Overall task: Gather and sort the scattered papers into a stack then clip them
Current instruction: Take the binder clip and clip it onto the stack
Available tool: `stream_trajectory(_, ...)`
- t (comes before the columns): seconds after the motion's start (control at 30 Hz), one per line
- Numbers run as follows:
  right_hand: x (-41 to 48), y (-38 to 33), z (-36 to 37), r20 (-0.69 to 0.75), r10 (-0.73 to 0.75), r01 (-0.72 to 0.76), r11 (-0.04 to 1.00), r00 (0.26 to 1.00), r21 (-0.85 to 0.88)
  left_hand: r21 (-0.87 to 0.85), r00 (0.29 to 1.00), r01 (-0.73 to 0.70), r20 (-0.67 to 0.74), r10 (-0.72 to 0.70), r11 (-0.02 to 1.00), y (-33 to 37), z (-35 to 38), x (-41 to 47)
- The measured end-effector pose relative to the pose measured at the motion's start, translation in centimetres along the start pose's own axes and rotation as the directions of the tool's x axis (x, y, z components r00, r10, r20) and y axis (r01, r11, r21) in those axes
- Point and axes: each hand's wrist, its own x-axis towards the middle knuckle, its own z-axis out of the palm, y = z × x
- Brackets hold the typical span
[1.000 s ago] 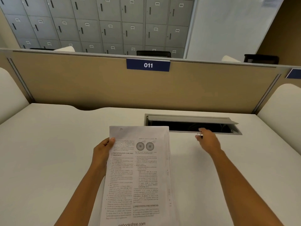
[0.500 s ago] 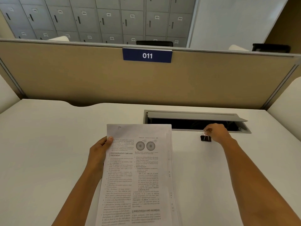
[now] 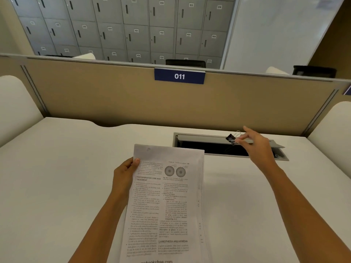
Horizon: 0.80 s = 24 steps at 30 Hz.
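Lifted off the desk [image 3: 66,177] since half a second ago: clip [image 3: 231,139], now pinched in the right hand [image 3: 255,144], held in the air over the cable tray [image 3: 281,156]. Gripped by one wire handle between thumb and fingers, black body pointing left, second handle sticking up. Left of it and nearer, well apart: stack [image 3: 167,202], top page printed with two round diagrams. Clasped at its left edge by the left hand [image 3: 125,177], thumb on top, same as before. Behind the desk, divider [image 3: 114,99] with tag "011" [image 3: 179,76]; grey lockers [image 3: 133,27] beyond.
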Motion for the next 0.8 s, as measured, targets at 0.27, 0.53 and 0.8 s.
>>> stream_trajectory(0.27, -4.0, -6.7, -0.7, 0.096, -0.264, 0.239, 0.946, 0.96, 0.221, 0.083, 0.992, -0.114, 0.055, 0.11, 0.99, 0.5, -0.3, -3.3)
stream_trajectory(0.53, -8.5, -14.4, 0.6, 0.338, -0.449, 0.422, 0.893, 0.827, 0.155, 0.124, 0.97, -0.24, 0.062, 0.234, 0.963, 1.1, 0.0, -5.9)
stream_trajectory(0.8, -10.9, -17.8, 1.5, 0.253, -0.495, 0.426, 0.86, 0.831, 0.282, 0.175, 0.945, -0.328, 0.046, 0.325, 0.928, 1.5, 0.4, -7.7)
